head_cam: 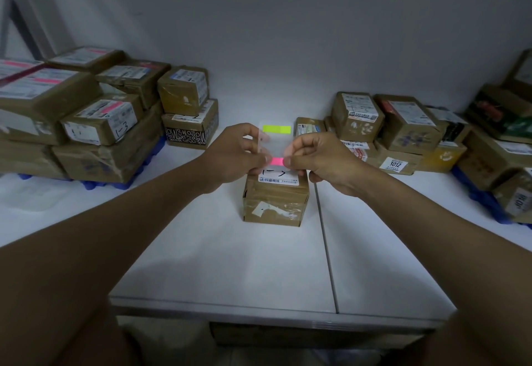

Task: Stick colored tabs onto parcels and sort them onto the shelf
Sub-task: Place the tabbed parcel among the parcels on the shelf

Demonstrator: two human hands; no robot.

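both grips (234,154) (316,161) pinching clear tab sheet (273,142), pink, yellow tabs

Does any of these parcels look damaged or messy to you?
The parcel in the middle has crinkled tape and a torn white scrap on its front face. In the left stack, boxes sit askew with wrinkled tape. Nothing looks spilled.

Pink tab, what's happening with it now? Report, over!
Left hand holds clear plastic tab sheet. Right hand fingers pinch bright pink sticky tab. Brown cardboard parcel with white label waits below on white table. Nothing blocking.
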